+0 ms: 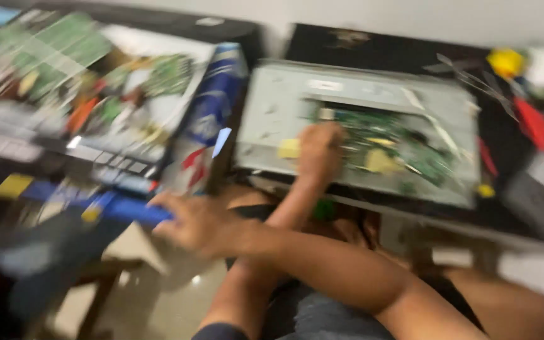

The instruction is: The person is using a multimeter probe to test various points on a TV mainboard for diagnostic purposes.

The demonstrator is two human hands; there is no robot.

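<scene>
Both hands crossed: right hand [193, 221] at blue box's edge [127, 211], left hand [319, 151] on grey panel [272, 113]; grips blurred.

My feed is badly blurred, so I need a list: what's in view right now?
Metal chassis: 1, grey, centre, on the dark table.
Circuit board: 1, green, in the chassis opening.
Pile of boards: count unclear, mostly green, upper left.
Package: 1, blue, between pile and chassis.
Blue strip: 1, left table edge.
Red item: 1, far right.
Yellow item: 1, top right.
Left hand: on the circuit board; grip too blurred to tell.
Right hand: crossed over, at the blue strip.
</scene>
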